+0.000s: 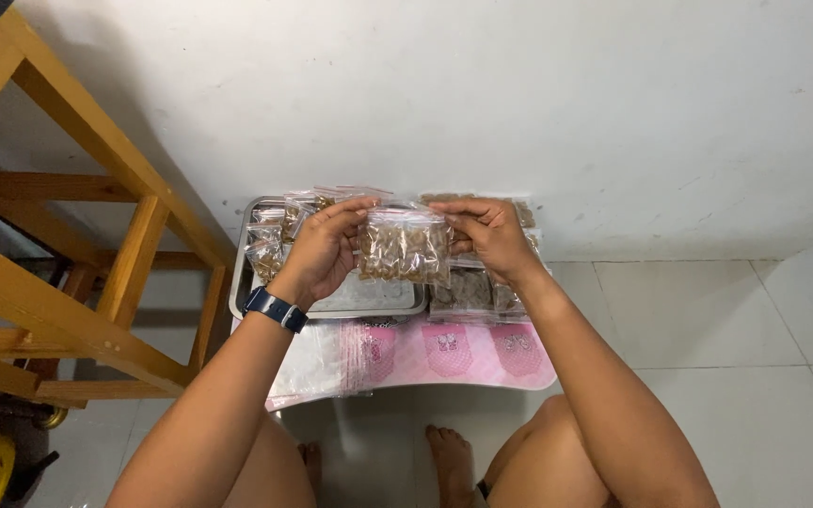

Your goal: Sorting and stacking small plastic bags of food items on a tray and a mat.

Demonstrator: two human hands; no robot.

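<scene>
1. A wooden frame [96, 245] fills the left of the frame.
2. A pink table [482, 362] sits low at centre.
3. A metal tray [369, 299] rests on it.
4. The left hand [324, 249] and right hand [489, 233] pinch shut on the top corners of a small clear bag of brown pieces [405, 249], held above the tray at centre frame.

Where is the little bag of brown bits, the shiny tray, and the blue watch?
small clear bag [405, 250], head view, on its middle, full of brown pieces.
metal tray [240, 282], head view, on its left rim.
blue wristwatch [276, 309], head view, on its band.
</scene>
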